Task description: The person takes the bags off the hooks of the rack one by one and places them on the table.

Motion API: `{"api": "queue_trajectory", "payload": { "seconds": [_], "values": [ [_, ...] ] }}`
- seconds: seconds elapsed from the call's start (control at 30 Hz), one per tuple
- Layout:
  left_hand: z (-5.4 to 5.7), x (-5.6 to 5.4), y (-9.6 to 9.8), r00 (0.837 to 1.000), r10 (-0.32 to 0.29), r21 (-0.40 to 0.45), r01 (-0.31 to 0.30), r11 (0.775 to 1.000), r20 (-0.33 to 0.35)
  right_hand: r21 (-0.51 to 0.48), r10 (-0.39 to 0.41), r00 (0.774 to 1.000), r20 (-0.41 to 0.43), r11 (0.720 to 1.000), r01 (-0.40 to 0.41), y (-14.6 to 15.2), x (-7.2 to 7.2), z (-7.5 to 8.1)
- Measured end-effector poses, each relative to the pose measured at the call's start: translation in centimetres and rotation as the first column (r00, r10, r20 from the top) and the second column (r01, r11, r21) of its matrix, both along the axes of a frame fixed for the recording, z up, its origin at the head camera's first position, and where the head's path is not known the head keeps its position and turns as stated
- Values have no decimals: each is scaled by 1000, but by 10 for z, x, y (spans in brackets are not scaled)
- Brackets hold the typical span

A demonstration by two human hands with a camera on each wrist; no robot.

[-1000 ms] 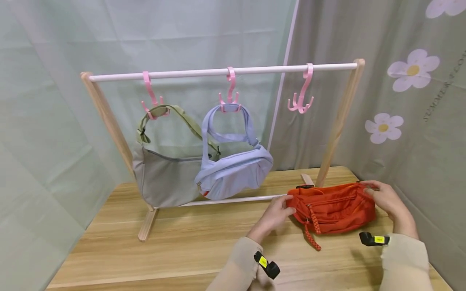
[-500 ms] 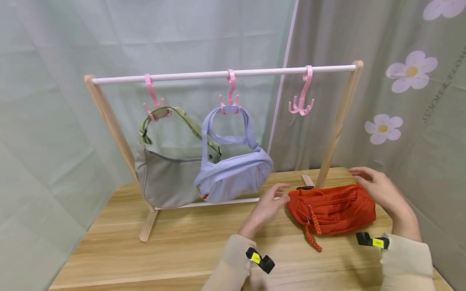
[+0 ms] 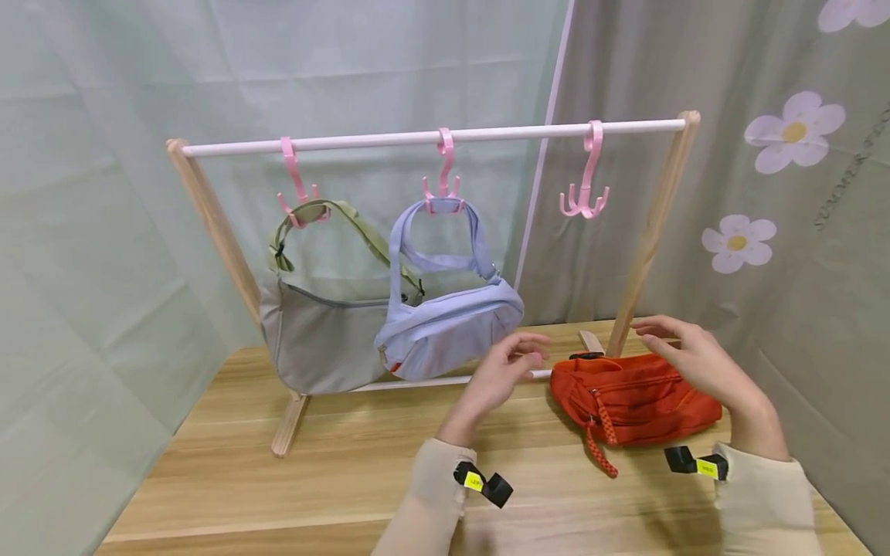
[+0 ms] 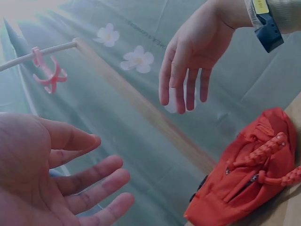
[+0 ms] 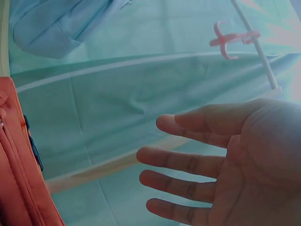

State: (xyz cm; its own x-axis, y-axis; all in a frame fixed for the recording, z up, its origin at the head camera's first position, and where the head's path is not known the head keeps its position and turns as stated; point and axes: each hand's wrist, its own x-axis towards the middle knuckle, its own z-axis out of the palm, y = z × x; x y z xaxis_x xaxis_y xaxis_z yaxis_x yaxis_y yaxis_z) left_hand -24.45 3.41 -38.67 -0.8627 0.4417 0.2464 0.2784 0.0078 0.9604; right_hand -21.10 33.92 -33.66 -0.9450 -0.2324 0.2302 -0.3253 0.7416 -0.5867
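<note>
A red waist bag [image 3: 629,409] lies on the wooden table, its braided zipper pulls trailing toward the front. My left hand [image 3: 495,378] hovers to the left of the bag with relaxed, slightly bent fingers and holds nothing; the left wrist view shows its palm side. Above the bag's right part is my right hand [image 3: 702,369], which overlaps it in the head view. Its fingers [image 5: 183,162] are spread loosely and nothing is between them. Over the bag, a bare pink hook [image 3: 584,181] hangs from the white rail.
A wooden-ended rack with a white rail [image 3: 514,135] stands on the table [image 3: 334,479]. A grey bag with a green strap [image 3: 327,340] and a lavender bag [image 3: 452,332] hang from two more pink hooks. Curtains [image 3: 125,232] surround the table's back and sides.
Both hands have released the red bag. My left hand has drawn back to the left; my right hand has lifted and moved left over the bag, which stays put.
</note>
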Motion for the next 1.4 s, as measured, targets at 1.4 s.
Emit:
{"api": "queue_trajectory", "payload": {
  "seconds": [1.4],
  "values": [
    [65, -3, -97, 856, 399, 410, -251, 877, -330, -71, 273, 944, -185, 954, -290, -98, 7, 34]
  ]
}}
